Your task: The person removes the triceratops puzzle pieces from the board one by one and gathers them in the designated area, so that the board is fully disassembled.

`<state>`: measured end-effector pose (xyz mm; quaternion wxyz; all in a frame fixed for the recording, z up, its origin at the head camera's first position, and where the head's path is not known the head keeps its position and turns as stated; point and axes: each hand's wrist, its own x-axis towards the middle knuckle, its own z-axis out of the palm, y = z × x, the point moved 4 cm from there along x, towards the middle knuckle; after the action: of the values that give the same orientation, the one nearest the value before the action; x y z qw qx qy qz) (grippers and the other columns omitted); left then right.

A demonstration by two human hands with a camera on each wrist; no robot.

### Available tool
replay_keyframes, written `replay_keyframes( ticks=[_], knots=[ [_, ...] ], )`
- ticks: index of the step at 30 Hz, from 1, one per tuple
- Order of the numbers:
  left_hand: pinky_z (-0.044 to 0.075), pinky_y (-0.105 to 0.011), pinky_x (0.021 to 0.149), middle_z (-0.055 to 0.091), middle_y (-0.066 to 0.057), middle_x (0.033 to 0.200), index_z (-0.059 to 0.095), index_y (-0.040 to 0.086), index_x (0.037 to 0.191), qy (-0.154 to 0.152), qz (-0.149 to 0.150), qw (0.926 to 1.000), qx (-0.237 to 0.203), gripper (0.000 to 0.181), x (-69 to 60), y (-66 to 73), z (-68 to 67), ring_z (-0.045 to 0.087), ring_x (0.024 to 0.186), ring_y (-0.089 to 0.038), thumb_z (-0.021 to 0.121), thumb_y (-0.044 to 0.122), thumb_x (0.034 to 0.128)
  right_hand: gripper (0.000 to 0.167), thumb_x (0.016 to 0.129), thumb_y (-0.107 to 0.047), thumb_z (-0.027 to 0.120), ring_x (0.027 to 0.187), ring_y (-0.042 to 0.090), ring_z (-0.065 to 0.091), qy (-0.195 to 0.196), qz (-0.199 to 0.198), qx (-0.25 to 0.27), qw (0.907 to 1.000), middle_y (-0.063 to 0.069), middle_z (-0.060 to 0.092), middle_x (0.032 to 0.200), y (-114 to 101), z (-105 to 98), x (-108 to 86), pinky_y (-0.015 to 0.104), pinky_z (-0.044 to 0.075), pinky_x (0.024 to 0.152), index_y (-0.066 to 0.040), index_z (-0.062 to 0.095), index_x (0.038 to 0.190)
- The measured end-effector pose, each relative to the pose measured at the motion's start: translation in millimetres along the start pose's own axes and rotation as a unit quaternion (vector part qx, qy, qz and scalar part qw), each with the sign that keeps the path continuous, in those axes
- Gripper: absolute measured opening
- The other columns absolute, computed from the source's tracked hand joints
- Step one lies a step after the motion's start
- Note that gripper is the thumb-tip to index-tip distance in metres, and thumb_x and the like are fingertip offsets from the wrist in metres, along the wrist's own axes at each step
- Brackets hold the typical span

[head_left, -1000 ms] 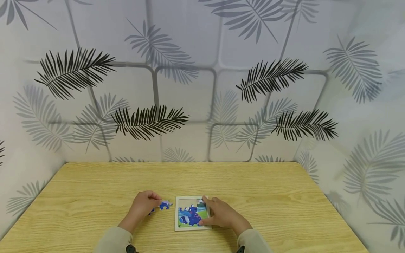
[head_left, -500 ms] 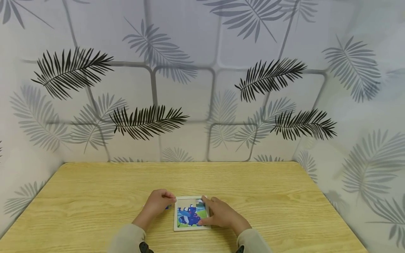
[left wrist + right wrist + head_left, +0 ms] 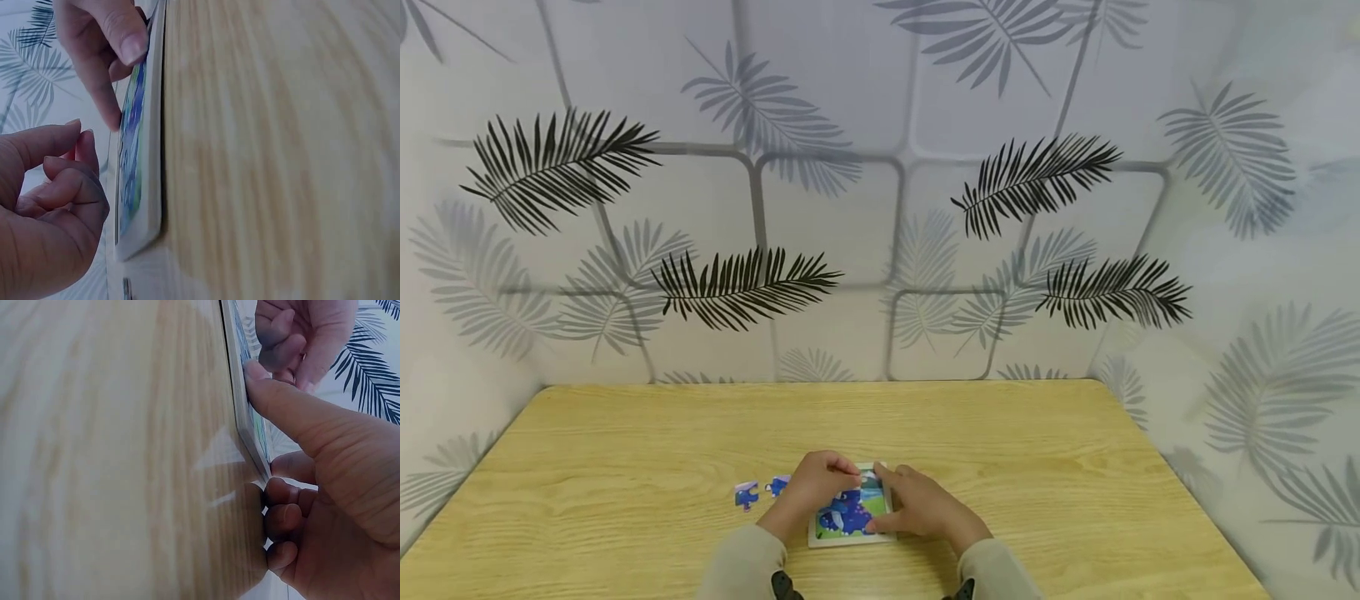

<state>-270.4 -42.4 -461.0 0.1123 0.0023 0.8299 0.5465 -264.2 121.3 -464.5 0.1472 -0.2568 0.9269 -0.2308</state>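
Observation:
A white-framed puzzle (image 3: 831, 544) with a blue cartoon picture lies flat on the table. Over its upper part, my left hand (image 3: 818, 492) pinches what looks like a small puzzle piece, mostly hidden by the fingertips. In the left wrist view, the left hand's (image 3: 59, 206) thumb and forefinger meet beside the frame (image 3: 152, 194). My right hand (image 3: 928, 507) grips the right side of the frame, thumb near the lower edge and forefinger at the top corner. The right wrist view shows the right hand's (image 3: 350, 481) thumb on the rim (image 3: 239, 403), other fingers curled at the side.
Two loose blue-and-purple pieces, one farther left (image 3: 747, 495) and one closer to the left hand (image 3: 777, 485), lie on the wooden table (image 3: 625, 467) left of the frame. A wall with leaf patterns (image 3: 820, 333) stands behind the table.
My left hand has moved right from beside the loose pieces to above the puzzle, uncovering the two pieces on the table. The right hand stays at the frame.

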Motion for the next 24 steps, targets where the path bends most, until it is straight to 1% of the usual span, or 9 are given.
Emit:
replay_keyframes(
  ticks=[4, 8, 10, 12, 14, 16, 19, 21, 24],
  knots=[
    [0.048, -0.03, 0.069, 0.062, -0.002, 0.084, 0.067, 0.004, 0.088, -0.007, 0.004, 0.9999, -0.009, 0.006, 3.0, 2.9, 8.9, 0.054, 0.076, -0.016, 0.069, 0.01, 0.085, 0.088, 0.079, -0.048, 0.072, 0.089, 0.016, 0.05, 0.004, -0.01, -0.005, 0.9999, 0.01, 0.054, 0.112, -1.2, -0.8, -0.8, 0.038, 0.046, 0.084, -0.003, 0.035, 0.145],
    [0.047, -0.03, 0.069, 0.063, -0.002, 0.086, 0.067, 0.004, 0.088, -0.006, 0.0, 0.9999, -0.011, 0.008, 4.9, 3.9, 13.8, 0.054, 0.077, -0.015, 0.069, 0.01, 0.0844, 0.088, 0.079, -0.048, 0.072, 0.082, 0.014, 0.047, 0.004, -0.008, -0.007, 0.9999, 0.004, 0.053, 0.104, 0.4, -0.5, 0.3, 0.031, 0.044, 0.076, -0.004, 0.035, 0.145],
    [0.046, -0.03, 0.068, 0.062, -0.002, 0.085, 0.067, 0.005, 0.087, 0.0, -0.008, 0.9999, -0.008, 0.008, 4.4, 2.9, 15.0, 0.054, 0.077, -0.016, 0.07, 0.01, 0.0834, 0.088, 0.079, -0.048, 0.072, 0.077, 0.013, 0.044, 0.002, -0.007, -0.005, 1.0, 0.001, 0.05, 0.097, 0.6, -0.2, 0.3, 0.028, 0.039, 0.07, -0.004, 0.035, 0.145],
    [0.046, -0.032, 0.07, 0.062, -0.002, 0.085, 0.067, 0.005, 0.087, 0.01, -0.012, 0.9999, 0.002, 0.008, 4.4, 1.6, 15.4, 0.054, 0.077, -0.016, 0.071, 0.01, 0.0825, 0.088, 0.079, -0.048, 0.072, 0.074, 0.013, 0.043, 0.002, -0.006, -0.003, 1.0, 0.0, 0.048, 0.093, 0.9, 0.1, 0.3, 0.027, 0.037, 0.067, -0.004, 0.035, 0.145],
    [0.047, -0.034, 0.071, 0.062, -0.003, 0.085, 0.067, 0.005, 0.088, 0.022, -0.017, 0.9995, 0.014, 0.009, 4.3, 0.6, 15.1, 0.054, 0.077, -0.017, 0.071, 0.011, 0.0818, 0.087, 0.079, -0.048, 0.072, 0.074, 0.013, 0.043, 0.001, -0.003, -0.001, 1.0, 0.0, 0.048, 0.093, 0.9, 0.2, -0.4, 0.027, 0.037, 0.067, -0.004, 0.035, 0.145],
    [0.047, -0.035, 0.071, 0.062, -0.003, 0.085, 0.067, 0.005, 0.089, 0.034, -0.03, 0.9987, 0.025, 0.011, 4.2, 0.0, 14.4, 0.055, 0.078, -0.018, 0.071, 0.011, 0.0815, 0.087, 0.079, -0.048, 0.071, 0.076, 0.013, 0.043, 0.001, 0.0, -0.001, 1.0, 0.0, 0.049, 0.095, 1.5, 0.3, -0.3, 0.027, 0.038, 0.068, -0.005, 0.035, 0.146],
    [0.047, -0.032, 0.066, 0.061, -0.004, 0.082, 0.067, 0.004, 0.092, 0.045, -0.046, 0.9975, 0.029, 0.013, 3.3, -0.8, 13.4, 0.054, 0.074, -0.018, 0.071, 0.01, 0.0812, 0.087, 0.08, -0.048, 0.071, 0.078, 0.013, 0.044, 0.001, -0.001, -0.001, 1.0, 0.003, 0.052, 0.101, 1.1, -0.1, -0.6, 0.028, 0.039, 0.071, -0.005, 0.034, 0.146],
    [0.047, -0.03, 0.062, 0.06, -0.004, 0.079, 0.067, 0.003, 0.094, 0.047, -0.051, 0.9972, 0.027, 0.015, 2.3, -0.9, 13.0, 0.054, 0.07, -0.017, 0.071, 0.009, 0.0808, 0.087, 0.08, -0.047, 0.071, 0.079, 0.013, 0.044, 0.002, -0.005, -0.001, 1.0, 0.004, 0.053, 0.103, 0.0, -0.7, -1.3, 0.028, 0.039, 0.072, -0.005, 0.034, 0.146],
    [0.046, -0.028, 0.059, 0.059, -0.004, 0.076, 0.067, 0.002, 0.096, 0.042, -0.054, 0.9974, 0.023, 0.017, 1.4, -1.3, 13.2, 0.054, 0.067, -0.017, 0.071, 0.008, 0.0804, 0.087, 0.079, -0.046, 0.072, 0.077, 0.014, 0.043, 0.002, -0.007, 0.004, 1.0, 0.004, 0.052, 0.101, -1.1, -1.4, -2.5, 0.028, 0.038, 0.07, -0.004, 0.034, 0.146]
  ],
)
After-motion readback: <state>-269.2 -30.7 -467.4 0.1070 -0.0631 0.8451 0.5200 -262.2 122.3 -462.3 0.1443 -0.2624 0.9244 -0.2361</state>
